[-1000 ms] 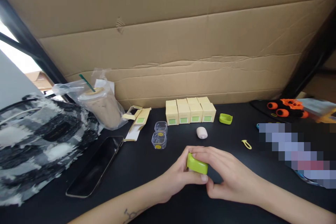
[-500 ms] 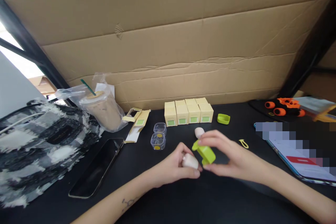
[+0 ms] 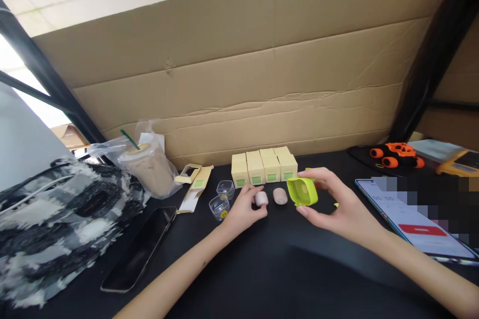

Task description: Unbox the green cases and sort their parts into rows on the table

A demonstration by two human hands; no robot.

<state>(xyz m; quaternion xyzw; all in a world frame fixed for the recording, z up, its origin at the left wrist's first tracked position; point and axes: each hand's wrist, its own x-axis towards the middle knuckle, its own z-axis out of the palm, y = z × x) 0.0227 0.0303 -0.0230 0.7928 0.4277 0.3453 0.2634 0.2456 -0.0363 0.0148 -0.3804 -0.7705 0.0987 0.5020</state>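
Observation:
My right hand grips a lime-green hollow cover between thumb and fingertips, its open side toward me, above the table. Farther left, my left hand has its thumb and fingers closed around a small whitish rounded piece, low at the table. A second pale rounded piece lies between the two hands, touched by neither. Behind my right fingers a bit of another green part shows, mostly hidden. Two clear plastic cups with yellow stickers sit just left of my left hand.
Several cream boxes stand in a row against the cardboard wall. An opened flat box, a bagged drink cup, a dark phone and a shaggy bag are leftward. A lit phone and orange toy car are rightward.
My left hand has moved away toward the back with the whitish piece, near the second one. My right hand has lifted and turned the green cover so its hollow shows. The view has tilted up.

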